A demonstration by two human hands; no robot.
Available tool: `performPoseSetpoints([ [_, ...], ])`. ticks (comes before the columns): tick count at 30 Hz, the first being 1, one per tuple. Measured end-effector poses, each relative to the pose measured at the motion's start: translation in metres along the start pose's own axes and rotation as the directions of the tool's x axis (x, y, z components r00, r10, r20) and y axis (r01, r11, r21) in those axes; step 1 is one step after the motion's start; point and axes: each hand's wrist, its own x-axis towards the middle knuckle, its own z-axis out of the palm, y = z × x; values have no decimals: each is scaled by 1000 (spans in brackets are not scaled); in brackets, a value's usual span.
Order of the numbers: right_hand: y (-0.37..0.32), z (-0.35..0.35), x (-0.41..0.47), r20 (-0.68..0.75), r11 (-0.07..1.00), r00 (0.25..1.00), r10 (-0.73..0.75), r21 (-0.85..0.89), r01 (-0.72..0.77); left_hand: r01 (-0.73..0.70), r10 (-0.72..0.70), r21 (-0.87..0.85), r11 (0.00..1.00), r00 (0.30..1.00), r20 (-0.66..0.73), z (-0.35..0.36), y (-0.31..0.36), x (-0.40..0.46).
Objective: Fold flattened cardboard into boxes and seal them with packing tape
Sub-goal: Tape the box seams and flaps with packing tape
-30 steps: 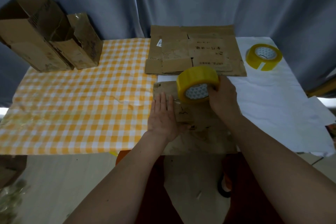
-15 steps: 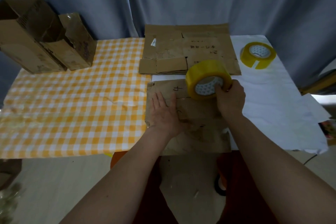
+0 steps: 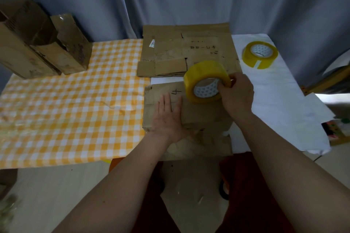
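A folded cardboard box (image 3: 206,115) marked "4" lies at the table's near edge in front of me. My left hand (image 3: 168,117) presses flat on its top, fingers straight. My right hand (image 3: 236,94) grips a yellow tape roll (image 3: 205,81) held upright over the box's far right part. A stack of flattened cardboard (image 3: 187,51) lies just behind the box. Whether tape is stuck to the box I cannot tell.
A second yellow tape roll (image 3: 260,55) lies on the white cloth (image 3: 280,100) at the far right. Two assembled boxes (image 3: 43,43) stand at the far left on the orange checked cloth (image 3: 72,104). A grey curtain hangs behind the table.
My right hand has carried the tape roll to the right and a little farther from me over the box. My left hand stays pressed flat on the box top.
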Motion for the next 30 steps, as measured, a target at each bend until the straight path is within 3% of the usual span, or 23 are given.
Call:
performPoseSetpoints([
  [6,15,-14,13,-127,998,992,4,-62,-12,6,-6,-11,1000,1000,-9,-4,2,-2],
  [13,31,3,9,-28,986,993,113,128,-108,85,-86,38,996,996,20,-15,29,4],
  [20,33,13,6,9,962,986,168,216,-166,-2,2,-16,1000,1000,-24,-12,43,13],
  [30,33,-6,22,-71,985,996,48,170,-36,-2,3,20,1000,999,-37,-6,43,11],
])
